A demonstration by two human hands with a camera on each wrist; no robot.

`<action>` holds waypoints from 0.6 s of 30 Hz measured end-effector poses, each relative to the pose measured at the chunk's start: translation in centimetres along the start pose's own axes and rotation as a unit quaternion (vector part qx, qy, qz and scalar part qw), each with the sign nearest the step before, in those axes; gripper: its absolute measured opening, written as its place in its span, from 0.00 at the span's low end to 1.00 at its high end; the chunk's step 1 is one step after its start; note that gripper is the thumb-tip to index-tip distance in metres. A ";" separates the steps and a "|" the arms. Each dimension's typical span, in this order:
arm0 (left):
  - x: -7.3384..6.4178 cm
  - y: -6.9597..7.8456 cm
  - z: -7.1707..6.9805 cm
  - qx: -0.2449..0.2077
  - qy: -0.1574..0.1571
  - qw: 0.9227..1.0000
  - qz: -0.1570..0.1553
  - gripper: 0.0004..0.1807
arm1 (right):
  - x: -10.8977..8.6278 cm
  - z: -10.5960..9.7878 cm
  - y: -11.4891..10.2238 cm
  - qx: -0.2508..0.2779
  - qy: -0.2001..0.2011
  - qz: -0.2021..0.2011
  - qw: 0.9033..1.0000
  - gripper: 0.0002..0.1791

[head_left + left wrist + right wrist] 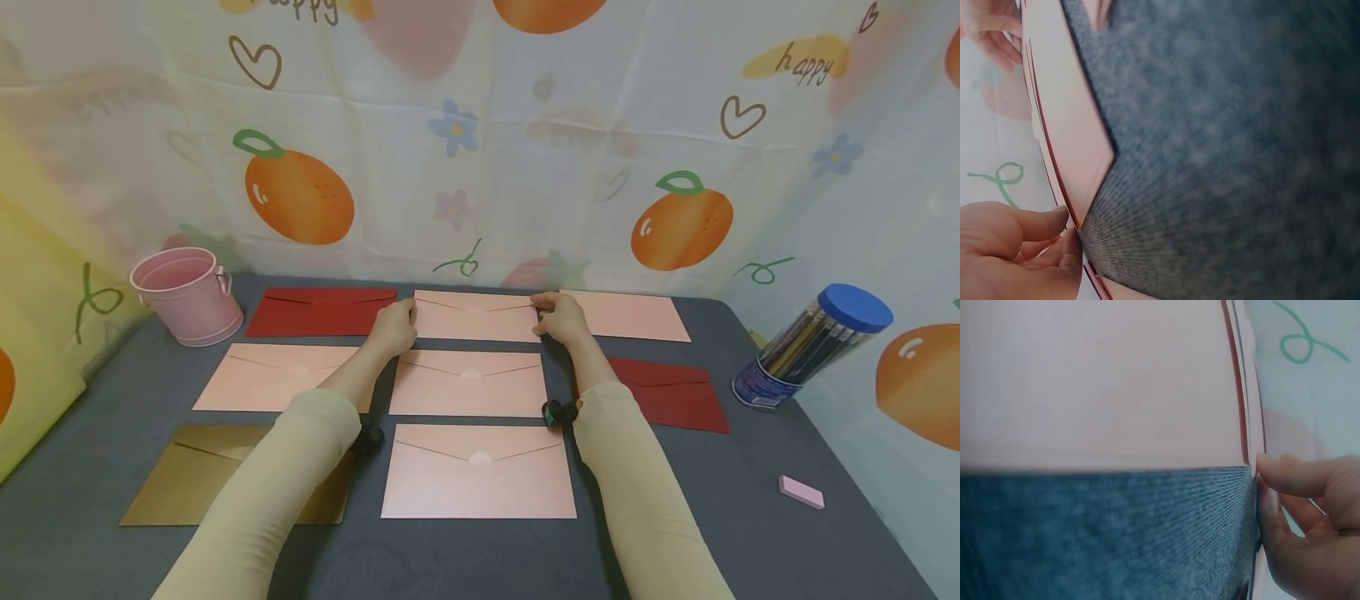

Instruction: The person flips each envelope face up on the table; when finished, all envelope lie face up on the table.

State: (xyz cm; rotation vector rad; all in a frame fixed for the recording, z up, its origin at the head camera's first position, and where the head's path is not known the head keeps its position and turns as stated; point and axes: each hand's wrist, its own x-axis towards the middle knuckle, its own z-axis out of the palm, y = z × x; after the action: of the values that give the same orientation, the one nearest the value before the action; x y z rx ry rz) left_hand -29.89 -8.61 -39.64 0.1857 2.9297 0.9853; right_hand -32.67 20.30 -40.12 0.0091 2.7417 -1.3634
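Note:
A pale pink envelope (476, 323) lies at the middle of the back row, its flap side up. At its left edge is my left hand (393, 327), thumb and fingertips pinching the edge in the left wrist view. My right hand (562, 318) pinches the opposite edge, with the thumb (1285, 475) on it in the right wrist view. A red envelope (322, 312) lies left of it and another pink envelope (626, 315) to its right. Just in front sits a pink envelope (468, 397) with a round pale seal.
More envelopes fill the rows: pink (262, 383), red (675, 396), gold (176, 487) and pink (480, 492). A pink bucket (187, 304) stands back left. Rightward are a blue-lidded pencil tub (810, 346) and a pink eraser-like block (801, 492). Printed cloth hangs behind the table.

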 end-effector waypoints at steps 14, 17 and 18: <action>0.3 0.3 -0.8 -0.012 -0.033 0.999 -0.007 0.27 | -0.1 -0.1 -0.8 -0.054 0.001 -0.010 0.999 0.30; 0.3 0.9 -1.6 -0.014 -0.054 0.998 -0.011 0.31 | -0.5 -0.9 -1.3 -0.062 -0.018 -0.014 0.998 0.31; 0.4 1.1 -1.8 -0.012 -0.057 0.998 -0.012 0.32 | -0.7 -1.2 -1.4 -0.060 -0.024 -0.018 0.998 0.31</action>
State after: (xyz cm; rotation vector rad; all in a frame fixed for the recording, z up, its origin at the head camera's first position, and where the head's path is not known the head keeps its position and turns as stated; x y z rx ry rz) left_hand -30.34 -8.80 -37.54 0.1981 2.8082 0.9727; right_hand -32.14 20.44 -38.18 -0.0810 2.7916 -1.1879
